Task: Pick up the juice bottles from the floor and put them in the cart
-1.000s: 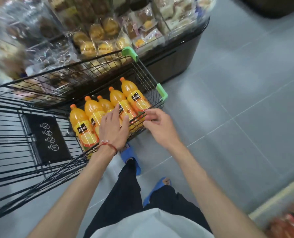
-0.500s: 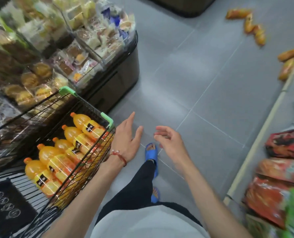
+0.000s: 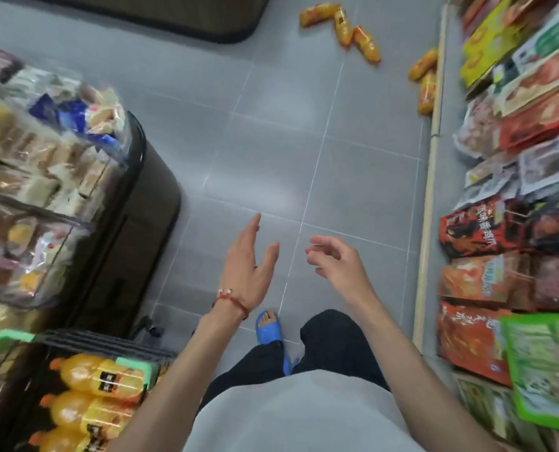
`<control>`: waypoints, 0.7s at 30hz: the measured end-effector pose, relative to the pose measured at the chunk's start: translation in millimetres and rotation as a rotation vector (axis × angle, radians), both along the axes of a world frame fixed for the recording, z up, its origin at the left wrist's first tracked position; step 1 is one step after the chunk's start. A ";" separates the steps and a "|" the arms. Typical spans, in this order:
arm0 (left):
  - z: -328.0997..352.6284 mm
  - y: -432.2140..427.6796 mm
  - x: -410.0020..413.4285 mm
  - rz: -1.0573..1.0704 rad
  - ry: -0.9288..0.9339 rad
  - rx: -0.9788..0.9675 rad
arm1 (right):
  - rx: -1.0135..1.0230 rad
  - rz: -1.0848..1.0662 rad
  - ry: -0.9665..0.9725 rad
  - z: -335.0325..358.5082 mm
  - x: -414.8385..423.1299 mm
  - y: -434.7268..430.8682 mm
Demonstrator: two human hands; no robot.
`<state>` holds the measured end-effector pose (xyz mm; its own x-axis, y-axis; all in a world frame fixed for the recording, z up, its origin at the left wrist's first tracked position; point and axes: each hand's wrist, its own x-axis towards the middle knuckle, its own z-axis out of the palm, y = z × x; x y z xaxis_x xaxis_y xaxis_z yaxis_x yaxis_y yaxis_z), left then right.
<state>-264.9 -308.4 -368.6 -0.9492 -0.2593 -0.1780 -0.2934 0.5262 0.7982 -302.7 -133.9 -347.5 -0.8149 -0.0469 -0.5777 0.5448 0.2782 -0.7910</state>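
- Left hand [image 3: 250, 265]: held over the grey floor [image 3: 363, 177] at picture centre, palm turned inward, fingers extended and spread toward 12 o'clock. Nothing is gripped. A red cord bracelet [image 3: 231, 301] is worn at the wrist.
- Right hand [image 3: 335, 262]: held just beside the left hand, at its 3 o'clock, apart from it. The fingers are loosely curled toward 9 o'clock and nothing is enclosed.
- Cart [image 3: 76, 340]: located at 7 o'clock in the picture, wire-walled, with green corner caps. Three juice bottles in the cart [image 3: 102, 409] are seen lying side by side; their long axes run roughly 9 to 3 o'clock, with the orange caps at the 9 o'clock end.
- Juice bottles on the floor [image 3: 346, 27]: three are grouped at 12 o'clock, well apart from both hands. Their long axes differ; cap direction cannot be told through blur.
- Two further bottles [image 3: 425, 76] are seen at 1 o'clock, against the base of the shelf [image 3: 431, 177], long axes near upright in the picture.
- A blue sandal [image 3: 268, 327] is seen below the left hand.
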 end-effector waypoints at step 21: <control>-0.2 79.8 -459.9 -0.170 -0.096 0.035 | -0.146 -0.278 -0.057 -19.2 -418.5 81.1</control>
<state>-724.8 -228.6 -368.8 -0.9572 -0.0889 -0.2755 -0.2781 0.5470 0.7896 -721.2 -52.8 -366.7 -0.7746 0.0879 -0.6263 0.6286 -0.0017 -0.7778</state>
